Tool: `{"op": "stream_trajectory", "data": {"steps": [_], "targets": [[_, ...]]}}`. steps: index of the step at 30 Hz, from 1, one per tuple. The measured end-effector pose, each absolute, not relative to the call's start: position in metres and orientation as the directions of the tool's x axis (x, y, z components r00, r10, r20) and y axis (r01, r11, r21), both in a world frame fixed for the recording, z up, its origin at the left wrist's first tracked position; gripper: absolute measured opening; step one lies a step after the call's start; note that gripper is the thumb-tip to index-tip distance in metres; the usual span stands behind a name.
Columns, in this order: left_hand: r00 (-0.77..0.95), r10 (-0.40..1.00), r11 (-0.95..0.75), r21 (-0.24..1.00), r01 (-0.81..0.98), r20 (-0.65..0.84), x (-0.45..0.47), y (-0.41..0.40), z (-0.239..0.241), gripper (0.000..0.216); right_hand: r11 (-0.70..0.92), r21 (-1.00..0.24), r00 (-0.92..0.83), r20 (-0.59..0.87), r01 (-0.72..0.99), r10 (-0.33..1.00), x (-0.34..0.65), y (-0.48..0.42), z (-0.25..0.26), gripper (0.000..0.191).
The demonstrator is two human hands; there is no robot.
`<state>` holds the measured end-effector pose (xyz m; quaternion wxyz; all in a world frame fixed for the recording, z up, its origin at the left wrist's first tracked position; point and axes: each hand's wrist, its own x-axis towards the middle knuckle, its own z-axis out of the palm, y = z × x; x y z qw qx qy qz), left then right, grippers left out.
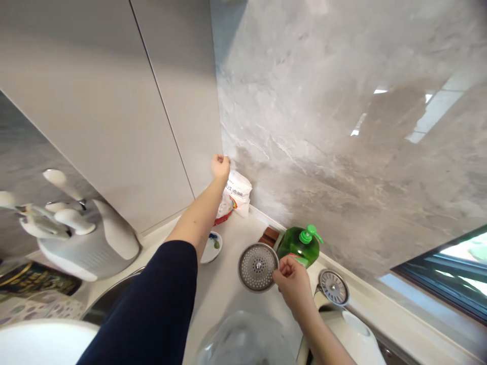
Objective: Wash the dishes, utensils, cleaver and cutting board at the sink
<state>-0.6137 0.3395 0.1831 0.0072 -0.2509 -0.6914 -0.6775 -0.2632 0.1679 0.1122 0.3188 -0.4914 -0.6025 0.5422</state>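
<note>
My right hand (292, 283) pinches the rim of a round metal sink strainer (258, 267), its perforated face turned up towards me above the counter. In the far corner my left hand (220, 166) is closed, raised just over a white plastic packet (239, 188) with printed characters. Whatever lies between those left fingers, if anything, is too small to make out. A second crinkled bag (224, 207) with a red edge leans under that wrist. Behind the strainer stands a green pump bottle of dish soap (302, 247).
Left of the arm stands a grey knife block (110, 238) with white-handled knives. A small white dish (212, 247) lies near the left forearm. Another metal strainer (334, 287) rests by the wall on the right. A clear bowl-like object (247, 339) is in front.
</note>
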Motion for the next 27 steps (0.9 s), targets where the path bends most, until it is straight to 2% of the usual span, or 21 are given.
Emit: {"op": "stream_trajectory", "data": {"steps": [4,9,11,13,15,19,22,24,27], "targets": [[-0.840,0.359,-0.232,0.911,0.342,0.407,-0.586,0.333,0.210,0.007,-0.066,-0.980,-0.301,-0.121,0.190,0.946,-0.254,0.160,0.119,0.013],[-0.685,0.614,-0.395,0.904,0.163,0.391,-0.507,0.309,0.251,0.014,-0.053,-0.986,-0.240,-0.090,0.157,0.967,-0.227,0.143,0.140,0.014],[-0.546,0.752,-0.410,0.911,0.052,0.370,-0.457,0.290,0.262,0.020,-0.055,-0.991,-0.196,-0.078,0.122,0.977,-0.209,0.130,0.150,0.014],[-0.308,0.878,-0.391,0.920,-0.021,0.367,-0.402,0.261,0.269,0.020,-0.052,-0.994,-0.136,-0.065,0.095,0.989,-0.185,0.114,0.160,0.014],[-0.051,0.936,-0.351,0.935,-0.044,0.349,-0.348,0.220,0.272,0.016,-0.049,-0.994,-0.064,-0.056,0.100,0.996,-0.155,0.092,0.169,0.014],[0.339,0.923,-0.195,0.981,0.006,0.182,-0.263,0.122,0.268,0.010,-0.057,-0.989,0.099,-0.044,0.133,0.994,-0.087,0.037,0.178,0.013],[0.569,0.822,-0.024,0.999,0.033,0.001,-0.222,0.060,0.257,0.024,-0.062,-0.979,0.203,-0.022,0.192,0.979,-0.041,-0.006,0.177,0.011],[0.658,0.751,0.005,0.998,0.070,-0.050,-0.199,0.030,0.247,0.031,-0.073,-0.969,0.259,-0.010,0.236,0.966,-0.015,-0.032,0.174,0.011],[0.709,0.702,-0.052,0.989,0.137,-0.062,-0.166,0.001,0.233,0.029,-0.103,-0.955,0.324,-0.007,0.279,0.946,0.015,-0.063,0.169,0.010]]}}
